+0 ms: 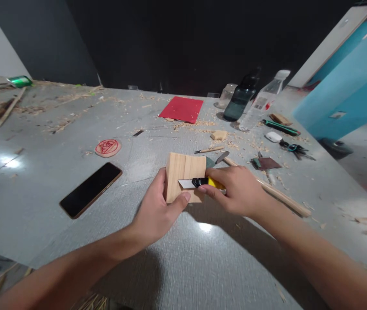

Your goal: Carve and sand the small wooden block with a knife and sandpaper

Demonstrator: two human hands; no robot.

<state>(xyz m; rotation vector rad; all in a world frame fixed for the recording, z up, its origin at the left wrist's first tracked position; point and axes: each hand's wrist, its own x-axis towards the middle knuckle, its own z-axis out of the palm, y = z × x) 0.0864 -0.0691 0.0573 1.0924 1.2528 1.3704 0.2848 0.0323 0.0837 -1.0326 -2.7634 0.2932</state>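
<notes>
A pale wooden block stands on the grey table in front of me. My left hand grips the block from the left, thumb pressed against its lower front edge. My right hand is closed round a yellow and black utility knife. Its blade is extended and lies flat against the block's front face, pointing left.
A black phone lies left of the block, with a round red carved disc behind it. Further back are a red sheet, a dark bottle, a clear bottle, carving tools, a long wooden stick and wood shavings.
</notes>
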